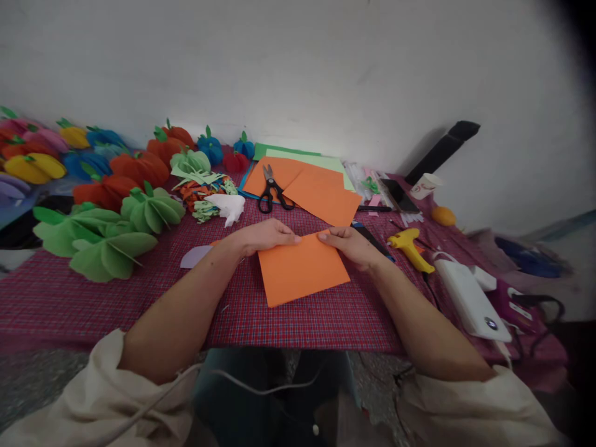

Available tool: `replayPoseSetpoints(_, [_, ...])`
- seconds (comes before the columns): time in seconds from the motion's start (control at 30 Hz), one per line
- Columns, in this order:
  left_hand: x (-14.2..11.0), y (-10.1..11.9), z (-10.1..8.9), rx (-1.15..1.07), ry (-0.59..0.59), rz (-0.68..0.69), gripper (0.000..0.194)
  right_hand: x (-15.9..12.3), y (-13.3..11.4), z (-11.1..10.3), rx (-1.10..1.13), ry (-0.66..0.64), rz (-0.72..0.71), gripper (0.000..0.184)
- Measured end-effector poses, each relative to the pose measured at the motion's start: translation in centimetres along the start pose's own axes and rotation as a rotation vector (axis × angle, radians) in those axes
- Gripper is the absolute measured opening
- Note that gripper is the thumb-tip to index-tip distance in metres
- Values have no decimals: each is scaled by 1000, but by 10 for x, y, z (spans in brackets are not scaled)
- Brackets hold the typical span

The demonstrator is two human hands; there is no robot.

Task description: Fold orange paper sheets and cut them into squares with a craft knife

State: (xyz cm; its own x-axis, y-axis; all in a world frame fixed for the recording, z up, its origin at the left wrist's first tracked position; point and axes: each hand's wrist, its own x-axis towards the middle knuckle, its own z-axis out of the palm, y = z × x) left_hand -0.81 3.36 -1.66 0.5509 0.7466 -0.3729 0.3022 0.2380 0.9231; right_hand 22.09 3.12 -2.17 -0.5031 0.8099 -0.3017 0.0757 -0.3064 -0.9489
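Both hands are closed on the same orange paper [305,270]: the left hand [270,236] pinches its far edge toward one corner, and the right hand [350,243] grips that edge toward the other, thumbs on top. The thumbs lie near each other without touching. The paper sits between the forearms, over the checked surface [298,332], its near edge pointing back toward the person. Its outline is straight-sided, with no curve cut into it; whether it is a single sheet or folded over, I cannot tell.

Much work looks done already. Well to the left of the left hand stand many assembled paper pumpkins, among them green pumpkins [153,210], orange pumpkins [139,167] and blue pumpkins [209,148]. Just beyond that hand, a heap of paper scraps [205,194] suggests plenty of cutting is complete, and a pale purple half-round piece [194,256] lies beside the left forearm.

The orange paper in hand appears to be at an early stage, with shaping and assembly undone. Straight beyond the hands, scissors [269,191] rest on flat orange sheets [328,198], which also look uncut. To the right of the right hand, a yellow glue gun [412,248] lies unheld.
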Motion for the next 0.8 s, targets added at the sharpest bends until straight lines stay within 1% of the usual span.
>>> replayPoseSetpoints(0.2, [0,0,2,-63,21,12,42,1,1,0,42,57,3,23])
replayPoseSetpoints(0.3, [1,0,3,-74,34,26,42,0,-1,1,57,74,2,23])
replayPoseSetpoints(0.47, [0,0,6,-60,20,29,40,-1,-3,3,36,118,-16,26])
replayPoseSetpoints(0.67, [2,-1,6,-51,37,23,39,-2,-4,4,4,133,-32,26])
replayPoseSetpoints(0.8, [2,-1,6,-53,22,28,39,-2,-4,5,-23,146,-45,27])
